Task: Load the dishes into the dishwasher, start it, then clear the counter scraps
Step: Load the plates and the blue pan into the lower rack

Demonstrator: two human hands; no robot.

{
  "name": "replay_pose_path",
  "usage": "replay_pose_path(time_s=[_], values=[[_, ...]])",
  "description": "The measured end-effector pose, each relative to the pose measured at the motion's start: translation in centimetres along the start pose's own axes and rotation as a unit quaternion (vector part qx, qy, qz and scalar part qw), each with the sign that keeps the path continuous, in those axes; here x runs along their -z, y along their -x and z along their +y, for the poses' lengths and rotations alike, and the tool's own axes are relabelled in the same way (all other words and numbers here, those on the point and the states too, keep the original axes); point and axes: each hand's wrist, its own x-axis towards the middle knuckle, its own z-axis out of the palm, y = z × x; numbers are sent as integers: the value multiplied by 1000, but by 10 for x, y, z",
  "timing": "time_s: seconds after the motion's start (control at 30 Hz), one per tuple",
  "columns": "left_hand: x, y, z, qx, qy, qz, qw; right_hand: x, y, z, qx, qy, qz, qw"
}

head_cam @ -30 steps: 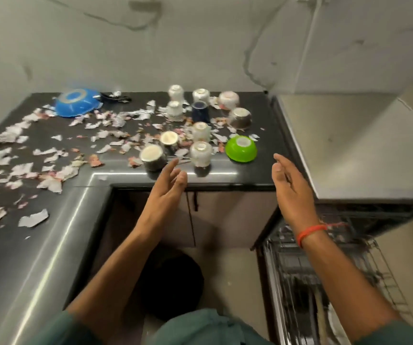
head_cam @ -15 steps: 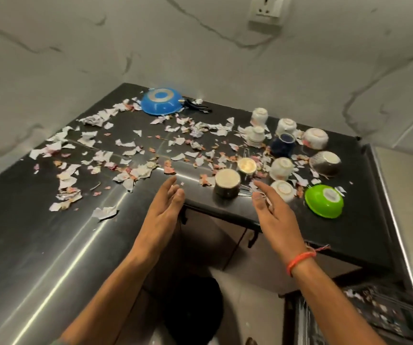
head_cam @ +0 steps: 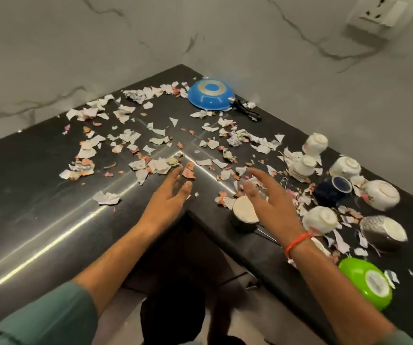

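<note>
dim indoor light, streaky glare on the dark counter (head_cam: 51, 235), perhaps slight motion blur, edges wide-angle warped

Glossy black stone-like counter (head_cam: 51, 220), torn paper scraps (head_cam: 155, 168), shiny blue pan (head_cam: 210, 97), perhaps plastic green bowl (head_cam: 359, 275)

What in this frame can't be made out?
Head view:
- Dishwasher: out of frame.
- Steel cup: far side hidden behind the right hand.
- Green bowl: motion blur smears its edge.
- Right sleeve: cut off by the bottom edge.
- Scraps: print too small to read.
</note>
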Motion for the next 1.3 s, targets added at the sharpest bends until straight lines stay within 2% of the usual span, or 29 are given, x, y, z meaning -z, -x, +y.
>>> replay_pose_path(time_s=[0.33, 0.5, 0.63, 0.77, 1.07, 1.2, 1.3], values=[[-66, -87, -30, -59, -240, 41, 968, 34, -142, 34, 57, 182, -115, 975], [-92, -132, -27, -71, -284, 64, 954, 29, -215, 44, 50, 221, -128, 965], [-93, -147, -33, -111, -315, 119, 935, 22, -261, 52, 60, 252, -144, 955], [-92, -149, -35, -109, -317, 167, 927, 23, -300, 60, 50, 257, -135, 956], [-98, -155, -39, -53, -414, 147, 897, 10, -393, 93, -30, 293, -108, 950], [-99, -158, -40, -49, -433, 144, 888, -2, -418, 99, -11, 303, -95, 948], [-99, -158, -40, -48, -437, 144, 887, -3, -432, 102, -13, 271, -61, 961]])
